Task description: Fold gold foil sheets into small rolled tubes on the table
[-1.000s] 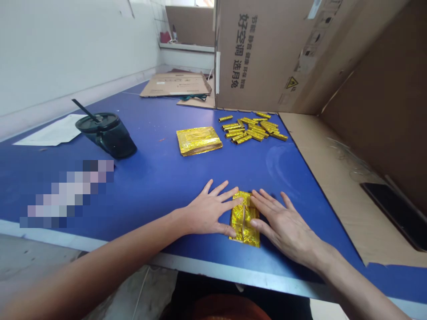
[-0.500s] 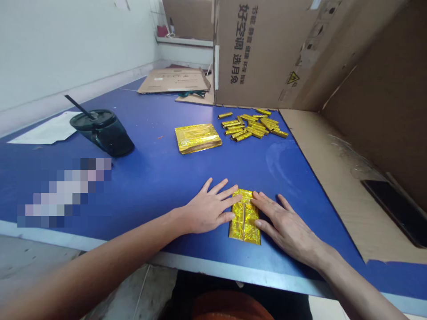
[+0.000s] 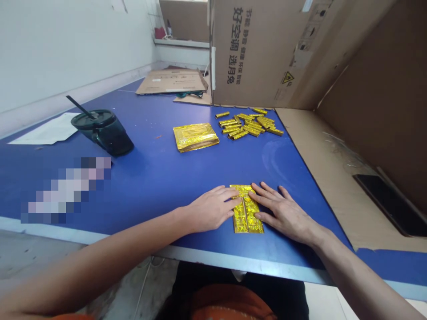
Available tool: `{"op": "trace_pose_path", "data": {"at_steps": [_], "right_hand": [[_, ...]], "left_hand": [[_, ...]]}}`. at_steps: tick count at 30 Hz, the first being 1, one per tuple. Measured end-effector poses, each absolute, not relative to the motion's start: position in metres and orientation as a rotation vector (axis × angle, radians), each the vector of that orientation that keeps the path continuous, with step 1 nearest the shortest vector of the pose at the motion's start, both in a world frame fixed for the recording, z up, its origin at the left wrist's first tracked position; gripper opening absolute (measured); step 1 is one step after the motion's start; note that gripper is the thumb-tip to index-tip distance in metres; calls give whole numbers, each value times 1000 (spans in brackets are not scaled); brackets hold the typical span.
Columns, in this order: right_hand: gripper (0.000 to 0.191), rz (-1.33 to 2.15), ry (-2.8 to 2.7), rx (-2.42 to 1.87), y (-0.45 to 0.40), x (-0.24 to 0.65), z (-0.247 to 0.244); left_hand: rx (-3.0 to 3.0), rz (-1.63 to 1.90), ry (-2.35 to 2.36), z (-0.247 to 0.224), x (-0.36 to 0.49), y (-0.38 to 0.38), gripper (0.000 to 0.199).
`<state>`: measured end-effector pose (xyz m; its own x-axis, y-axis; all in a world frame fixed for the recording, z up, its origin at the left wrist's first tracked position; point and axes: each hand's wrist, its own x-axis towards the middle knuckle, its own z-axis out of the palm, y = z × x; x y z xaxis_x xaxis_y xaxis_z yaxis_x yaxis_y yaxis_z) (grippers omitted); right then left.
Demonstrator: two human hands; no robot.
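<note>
A sheet of shiny gold foil paper [image 3: 247, 218] lies on the blue table near its front edge. Both long sides are folded inward and meet at a narrow seam down the middle. My left hand [image 3: 211, 210] rests at the sheet's left side, fingertips on the foil and fingers lightly bent. On the right side, my right hand [image 3: 283, 213] lies with its fingers spread, their tips touching the foil. Neither hand grips anything. Beyond them sits a stack of flat gold foil paper [image 3: 196, 137], and behind it a pile of small folded gold strips [image 3: 250, 124].
A dark mug [image 3: 111, 133] with a lid and a straw stands at the left, by a white sheet [image 3: 46, 130]. Large cardboard panels [image 3: 263, 53] rise at the back and right. A phone [image 3: 390, 204] lies on cardboard at the right. Flat cardboard [image 3: 173, 81] lies behind.
My left hand's fingers have drawn closer together and bent slightly along the foil's left side. My right hand has spread its fingers a little more. The folded sheet sits turned slightly differently.
</note>
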<state>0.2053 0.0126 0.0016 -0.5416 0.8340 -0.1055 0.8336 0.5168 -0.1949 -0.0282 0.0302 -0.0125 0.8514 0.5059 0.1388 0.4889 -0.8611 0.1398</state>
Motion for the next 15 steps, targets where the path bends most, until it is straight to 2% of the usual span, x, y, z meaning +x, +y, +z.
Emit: {"op": "trace_pose_path", "data": {"at_steps": [8, 15], "right_hand": [[73, 491, -2759, -1529, 12, 204, 11], [81, 516, -2759, -1535, 12, 205, 9]], "left_hand": [[2914, 225, 751, -5, -27, 29, 44], [2910, 186, 761, -7, -27, 28, 37]]}}
